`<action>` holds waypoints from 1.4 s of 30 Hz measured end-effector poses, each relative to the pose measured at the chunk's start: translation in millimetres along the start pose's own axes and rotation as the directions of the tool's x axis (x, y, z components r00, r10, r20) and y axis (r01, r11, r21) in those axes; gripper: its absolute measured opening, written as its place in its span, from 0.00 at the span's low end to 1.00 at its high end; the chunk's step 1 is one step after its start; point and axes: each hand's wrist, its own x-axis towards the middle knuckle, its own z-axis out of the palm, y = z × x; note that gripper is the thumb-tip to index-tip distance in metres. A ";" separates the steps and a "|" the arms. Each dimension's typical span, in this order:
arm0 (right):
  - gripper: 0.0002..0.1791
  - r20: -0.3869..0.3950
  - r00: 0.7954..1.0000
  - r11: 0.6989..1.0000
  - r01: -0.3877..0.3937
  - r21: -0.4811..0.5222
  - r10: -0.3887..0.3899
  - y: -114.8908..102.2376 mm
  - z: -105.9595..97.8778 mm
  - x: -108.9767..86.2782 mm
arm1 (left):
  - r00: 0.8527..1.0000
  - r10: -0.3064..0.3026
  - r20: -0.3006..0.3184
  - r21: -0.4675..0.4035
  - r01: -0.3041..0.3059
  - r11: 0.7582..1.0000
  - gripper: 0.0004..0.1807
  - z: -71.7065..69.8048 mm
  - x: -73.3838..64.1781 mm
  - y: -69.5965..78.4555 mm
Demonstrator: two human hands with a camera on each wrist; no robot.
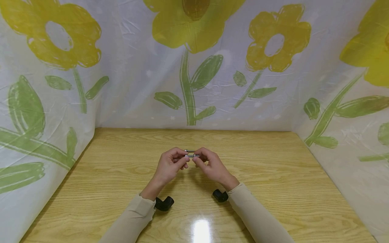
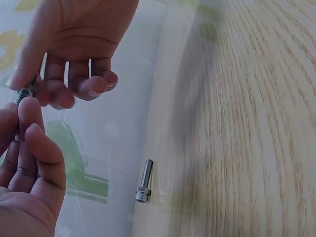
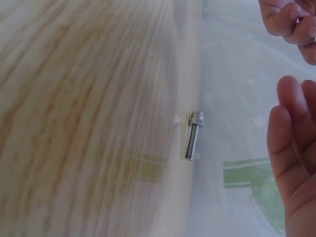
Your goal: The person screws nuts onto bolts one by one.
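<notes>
Between my two hands a small metal bolt (image 1: 189, 156) lies level, close over the far half of the table. My left hand (image 1: 171, 166) pinches its head end with thumb and forefinger. Opposite, the thumb and forefinger of my right hand (image 1: 212, 166) pinch the nut (image 1: 195, 155) on the threaded shaft; in the left wrist view the nut (image 2: 26, 91) shows partly between those fingertips. Just beyond the hands a second bolt (image 2: 145, 182) rests on the table, a nut close to its head. The right wrist view shows this second bolt (image 3: 194, 134) but not the held one.
The wood-grain table (image 1: 121, 175) is enclosed at the back and both sides by a pale curtain (image 1: 127, 101) with yellow flowers. Black curved pieces (image 1: 164, 204) stick out beside both sleeved wrists. A bright light reflection shows near the table's front.
</notes>
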 end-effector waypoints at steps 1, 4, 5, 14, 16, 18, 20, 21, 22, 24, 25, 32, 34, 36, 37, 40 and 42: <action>0.07 -0.002 1.000 1.000 -0.004 -0.008 0.004 -0.2 -0.3 -0.1 | 1.000 0.001 0.001 0.003 -0.001 1.000 0.07 0.1 -0.1 -0.1; 0.11 -0.004 1.000 0.999 -0.012 -0.036 0.012 -0.7 -0.9 -0.2 | 1.000 0.004 0.005 0.006 -0.004 1.000 0.08 0.4 0.0 -0.4; 0.12 -0.004 1.000 0.999 -0.017 -0.042 0.017 -0.8 -0.9 -0.2 | 1.000 0.005 0.007 0.006 -0.005 1.000 0.08 0.5 0.0 -0.6; 0.13 -0.025 0.999 0.999 -0.042 -0.029 0.041 -1.3 0.8 -0.4 | 1.000 -0.002 0.005 0.004 0.002 1.000 0.07 -0.2 0.0 -0.9; 0.14 -0.028 0.999 0.999 -0.024 -0.025 0.023 -0.3 1.2 -0.1 | 1.000 -0.009 0.001 0.005 0.009 1.000 0.08 -0.3 0.0 -0.6; 0.12 -0.022 1.000 1.000 -0.010 -0.017 0.010 0.2 1.2 0.0 | 1.000 -0.014 -0.001 0.005 0.014 1.000 0.08 -0.3 0.1 -0.6; 0.09 -0.017 1.000 1.000 -0.007 -0.018 0.006 1.0 1.0 0.0 | 1.000 -0.018 -0.004 0.003 0.018 1.000 0.07 -0.2 0.1 -0.8; 0.08 -0.015 1.000 1.000 -0.006 -0.023 0.005 0.9 0.8 0.0 | 1.000 -0.017 -0.005 0.001 0.017 1.000 0.07 -0.1 0.1 -0.8; 0.07 -0.014 1.000 1.000 -0.007 -0.030 0.007 1.0 0.6 0.0 | 1.000 -0.016 -0.006 0.001 0.016 1.000 0.07 0.0 0.1 -0.8; 0.08 -0.011 1.000 0.999 -0.006 -0.052 0.005 1.4 0.4 -0.1 | 1.000 -0.010 -0.005 0.001 0.010 1.000 0.07 0.1 0.2 -0.8; 0.10 -0.010 1.000 0.998 -0.004 -0.062 0.004 1.7 0.4 0.0 | 1.000 -0.008 -0.005 0.002 0.008 1.000 0.07 0.1 0.1 -0.7; 0.12 -0.023 1.000 0.998 -0.006 -0.059 0.004 1.5 -0.1 0.1 | 1.000 0.010 0.006 0.011 -0.010 1.000 0.08 0.5 -0.3 -0.2; 0.10 -0.026 1.000 0.999 -0.008 -0.041 0.006 1.2 -0.2 0.2 | 1.000 0.011 0.007 0.008 -0.011 1.000 0.07 0.4 -0.4 0.0; 0.10 -0.037 0.999 1.000 -0.005 -0.029 0.004 0.7 -0.2 0.2 | 1.000 0.013 0.007 0.005 -0.013 1.000 0.07 0.3 -0.6 0.3; 0.12 -0.043 0.999 1.000 -0.003 -0.026 0.002 0.7 -0.1 0.1 | 1.000 0.014 0.006 0.008 -0.014 1.000 0.07 0.2 -0.6 0.3; 0.15 -0.057 0.998 1.000 0.005 -0.024 -0.006 -0.2 0.0 -0.2 | 1.000 0.015 0.004 0.020 -0.015 1.000 0.07 0.0 -0.5 0.5; 0.15 -0.061 0.998 1.000 0.008 -0.024 -0.009 -0.5 0.0 -0.2 | 1.000 0.017 0.005 0.025 -0.017 1.000 0.07 0.0 -0.4 0.5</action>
